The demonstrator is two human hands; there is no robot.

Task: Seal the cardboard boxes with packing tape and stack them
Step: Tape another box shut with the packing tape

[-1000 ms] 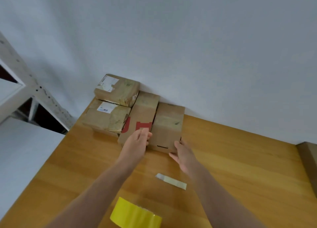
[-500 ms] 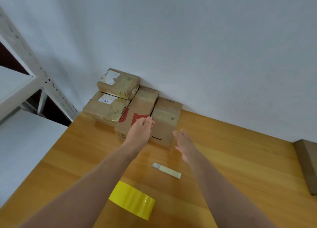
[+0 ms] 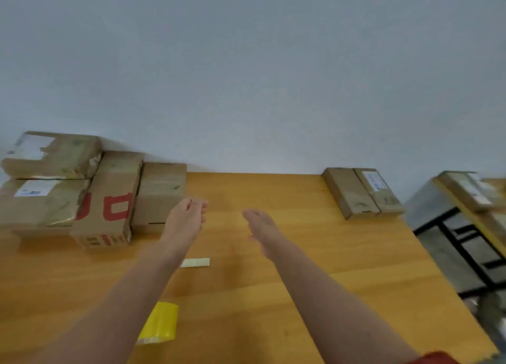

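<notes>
The taped-up boxes sit against the wall just left of the fingers of the left hand, one on top of another, I'd guess to keep the pile square and out of the way. Another pair of boxes waits well right of the right hand. The yellow tape roll and a cut strip lie back by the left forearm, handy, and both hands hover over the table with fingers loosely straight, gripping nothing; can't tell if the left fingertips brush the nearest box.
</notes>
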